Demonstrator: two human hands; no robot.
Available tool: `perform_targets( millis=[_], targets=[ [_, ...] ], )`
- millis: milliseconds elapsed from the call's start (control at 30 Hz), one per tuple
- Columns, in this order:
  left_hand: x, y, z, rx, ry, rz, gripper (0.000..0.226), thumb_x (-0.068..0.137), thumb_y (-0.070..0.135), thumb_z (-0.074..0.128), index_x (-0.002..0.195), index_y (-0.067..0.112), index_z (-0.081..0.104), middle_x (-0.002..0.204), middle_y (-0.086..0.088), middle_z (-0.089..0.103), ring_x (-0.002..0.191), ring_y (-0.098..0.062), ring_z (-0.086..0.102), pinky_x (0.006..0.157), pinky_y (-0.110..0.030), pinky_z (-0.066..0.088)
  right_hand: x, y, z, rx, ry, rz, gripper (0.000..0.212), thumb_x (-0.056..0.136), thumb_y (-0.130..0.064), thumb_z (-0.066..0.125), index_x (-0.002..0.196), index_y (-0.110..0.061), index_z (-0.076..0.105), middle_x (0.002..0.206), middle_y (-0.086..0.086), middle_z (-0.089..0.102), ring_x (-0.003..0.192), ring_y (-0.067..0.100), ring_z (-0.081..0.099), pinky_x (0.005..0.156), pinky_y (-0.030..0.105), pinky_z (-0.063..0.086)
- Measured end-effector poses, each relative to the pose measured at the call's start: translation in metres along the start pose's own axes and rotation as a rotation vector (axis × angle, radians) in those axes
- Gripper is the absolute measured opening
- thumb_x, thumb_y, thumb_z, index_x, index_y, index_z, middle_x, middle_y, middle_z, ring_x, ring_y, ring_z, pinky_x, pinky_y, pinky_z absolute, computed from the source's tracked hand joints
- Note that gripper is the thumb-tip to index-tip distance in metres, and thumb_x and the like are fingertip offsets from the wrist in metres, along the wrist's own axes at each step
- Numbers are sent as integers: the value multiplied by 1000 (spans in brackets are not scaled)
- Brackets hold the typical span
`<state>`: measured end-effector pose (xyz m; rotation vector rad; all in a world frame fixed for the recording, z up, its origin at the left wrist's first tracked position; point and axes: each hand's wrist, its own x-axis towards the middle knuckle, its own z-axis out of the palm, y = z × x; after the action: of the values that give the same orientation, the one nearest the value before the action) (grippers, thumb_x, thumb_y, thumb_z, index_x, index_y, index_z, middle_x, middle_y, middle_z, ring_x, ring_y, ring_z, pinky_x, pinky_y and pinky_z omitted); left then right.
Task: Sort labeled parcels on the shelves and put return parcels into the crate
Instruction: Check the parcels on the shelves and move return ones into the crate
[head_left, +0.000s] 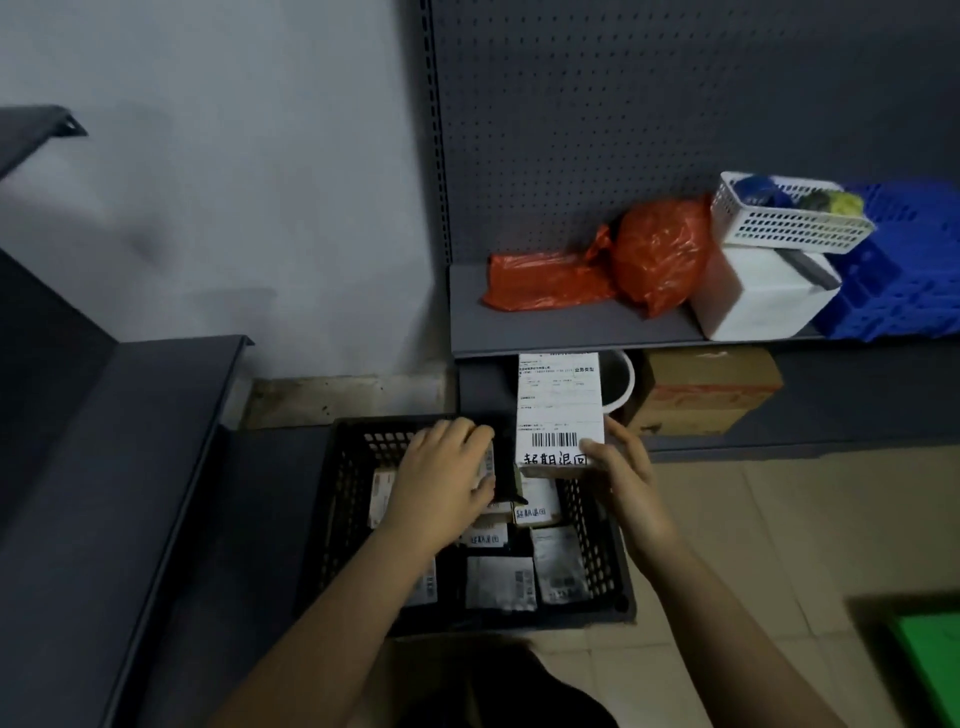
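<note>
Your right hand is closed around the lower end of a labeled parcel, thumb pressed on the label face just beside the barcode and the other fingers wrapped behind the box, so the parcel stands upright above the far right corner of the black crate. The label shows printed fields, a barcode and a line of handwritten characters along its bottom edge. Your left hand reaches down into the crate with the palm facing down and the fingers curled over a small parcel at the crate's far side; the fingertips touch its top, but you cannot tell from this angle whether the hand truly grips it or only rests on it. The crate sits on the floor in front of you, between the dark shelf unit on your left and the pegboard shelving on your right, and it holds several more flat parcels lying label-up, some bearing the same handwritten marks. On the shelf above and to the right lie two orange plastic bags, a white box with a white perforated basket on top, and a blue crate. Below that shelf stand a white bucket and a cardboard box.
</note>
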<state>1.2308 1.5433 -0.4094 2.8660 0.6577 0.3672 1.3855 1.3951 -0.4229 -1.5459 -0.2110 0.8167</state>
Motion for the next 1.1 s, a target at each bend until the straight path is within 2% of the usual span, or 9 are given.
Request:
perform_targets(
  millis=[200, 367, 533, 667, 733, 833, 900, 1000, 1100],
  targets=[
    [4, -15, 86, -98, -197, -118, 39, 72, 30, 73, 108, 18, 61, 104, 1, 61, 97, -22, 58, 82, -36, 48, 49, 61, -2, -36, 19, 154, 42, 91, -19, 63, 132, -22, 54, 122, 3, 67, 108, 17, 66, 94, 35, 53],
    [8, -31, 158, -243, -310, -193, 48, 82, 30, 67, 126, 17, 55, 113, 0, 59, 103, -22, 56, 82, -33, 47, 86, 120, -4, -60, 33, 276, 44, 90, -29, 65, 132, -30, 53, 121, -3, 68, 110, 16, 65, 101, 46, 48],
    [8, -30, 221, -485, -428, -307, 82, 90, 35, 64, 154, 17, 17, 144, -1, 42, 128, -18, 42, 103, -36, 41, 119, 165, -5, -55, 61, 333, 45, 92, -28, 62, 135, -31, 51, 123, -4, 66, 112, 13, 63, 103, 41, 46],
    [8, -26, 263, -593, -462, -352, 93, 91, 33, 64, 155, 25, -3, 153, 4, 30, 134, -12, 33, 100, -21, 32, 143, 197, -4, -47, 99, 326, 46, 95, -24, 56, 140, -30, 48, 122, -5, 67, 107, 6, 65, 97, 31, 49],
    [6, -24, 280, -623, -483, -355, 96, 91, 31, 64, 154, 27, -8, 157, 3, 24, 136, -12, 30, 100, -20, 31, 153, 215, -2, -77, 112, 338, 53, 89, -36, 60, 140, -37, 47, 125, -7, 65, 111, 9, 63, 100, 36, 49],
    [2, -24, 302, -642, -518, -367, 98, 91, 28, 65, 154, 27, -10, 159, 1, 19, 141, -15, 27, 108, -30, 36, 165, 237, -2, -116, 111, 370, 65, 73, -55, 58, 137, -47, 46, 127, -11, 63, 117, 12, 59, 104, 45, 45],
    [1, -26, 313, -619, -531, -352, 98, 91, 27, 65, 154, 26, -10, 157, 0, 20, 136, -19, 34, 103, -32, 41, 172, 250, -4, -125, 110, 386, 63, 76, -55, 56, 137, -47, 45, 129, -12, 61, 120, 12, 57, 106, 45, 43],
    [2, -29, 327, -524, -538, -298, 94, 92, 24, 64, 155, 23, -6, 151, 0, 21, 120, -20, 46, 85, -23, 42, 180, 265, -7, -165, 127, 374, 45, 96, -40, 50, 140, -40, 43, 127, -9, 62, 118, 13, 58, 105, 45, 45],
    [5, -31, 337, -403, -501, -258, 83, 90, 21, 64, 155, 15, 12, 144, -7, 27, 122, -22, 43, 92, -27, 43, 182, 270, -9, -245, 140, 340, 45, 101, -26, 46, 145, -32, 38, 125, -9, 59, 116, 11, 57, 104, 38, 45]
  ],
)
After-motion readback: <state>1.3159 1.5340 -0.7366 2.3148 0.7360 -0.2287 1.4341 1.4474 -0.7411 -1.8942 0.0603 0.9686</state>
